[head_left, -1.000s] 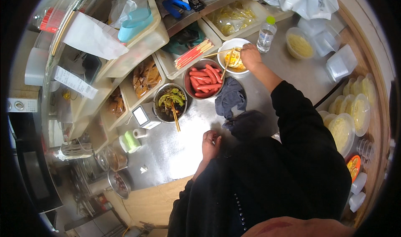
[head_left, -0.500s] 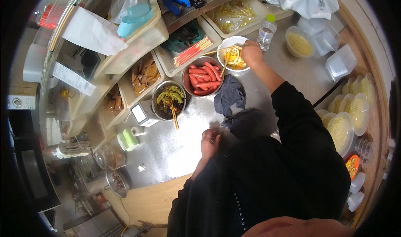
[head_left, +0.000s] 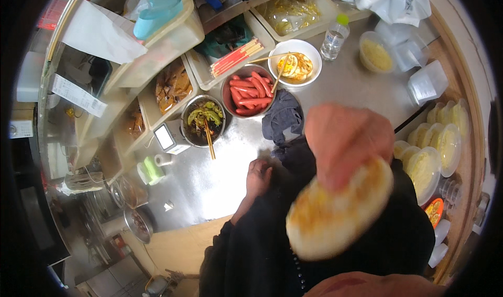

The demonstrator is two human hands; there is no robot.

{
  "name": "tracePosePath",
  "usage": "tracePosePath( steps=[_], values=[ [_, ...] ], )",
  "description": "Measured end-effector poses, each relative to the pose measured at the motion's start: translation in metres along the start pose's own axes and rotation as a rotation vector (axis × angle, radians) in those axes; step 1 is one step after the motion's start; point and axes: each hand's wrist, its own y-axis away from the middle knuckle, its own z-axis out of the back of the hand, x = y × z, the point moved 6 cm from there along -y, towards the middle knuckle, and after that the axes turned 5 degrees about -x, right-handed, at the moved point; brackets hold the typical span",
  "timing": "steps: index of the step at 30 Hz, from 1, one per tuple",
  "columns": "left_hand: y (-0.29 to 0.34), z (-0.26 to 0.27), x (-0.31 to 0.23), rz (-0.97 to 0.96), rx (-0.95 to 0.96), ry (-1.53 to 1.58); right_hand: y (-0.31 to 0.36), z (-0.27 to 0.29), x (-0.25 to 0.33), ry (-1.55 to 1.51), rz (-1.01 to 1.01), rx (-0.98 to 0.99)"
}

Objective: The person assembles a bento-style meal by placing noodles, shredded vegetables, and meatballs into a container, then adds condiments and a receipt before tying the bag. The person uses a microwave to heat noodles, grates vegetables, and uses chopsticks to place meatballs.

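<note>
My right hand (head_left: pixel 348 140) is raised close in front of my body, pinching a flat oval piece of food (head_left: pixel 335 213). That piece is pale with golden-brown patches; blur hides its exact kind. My left hand (head_left: pixel 257 176) rests on the steel counter with fingers loosely curled, the thumb apart, and nothing visible in it. Beyond it, a white bowl (head_left: pixel 316 73) holds egg pieces in orange sauce, with chopsticks (head_left: pixel 276 82) leaning on it. Red sausages (head_left: pixel 249 92) fill a steel pot beside the bowl. Another steel pot (head_left: pixel 222 132) contains green peppers and a pair of chopsticks (head_left: pixel 209 140).
A dark cloth (head_left: pixel 283 116) lies by the sausages. A clear bottle (head_left: pixel 334 37) with a green cap stands beside the white bowl. Lidded tubs of noodles (head_left: pixel 424 171) line the right side. Bins, one with red-wrapped sticks (head_left: pixel 236 56), stand along the far left.
My right hand has come back from the white bowl toward my body, now with the oval piece plainly in it. The chopsticks stay at the bowl. My left hand keeps its place.
</note>
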Motion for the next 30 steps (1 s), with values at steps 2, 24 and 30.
tracePosePath(
  steps=[2, 24, 30],
  values=[
    [0.000, 0.000, -0.003, -0.037, -0.002, -0.033, -0.010, -0.016, 0.012, -0.069, -0.024, 0.061],
    [0.002, -0.004, 0.012, 0.084, 0.072, 0.003, 0.040, 0.103, -0.084, 1.417, -0.292, -0.142],
    [0.004, -0.007, 0.015, 0.109, 0.057, 0.063, 0.100, 0.131, -0.148, 1.182, -0.596, -0.042]
  ],
)
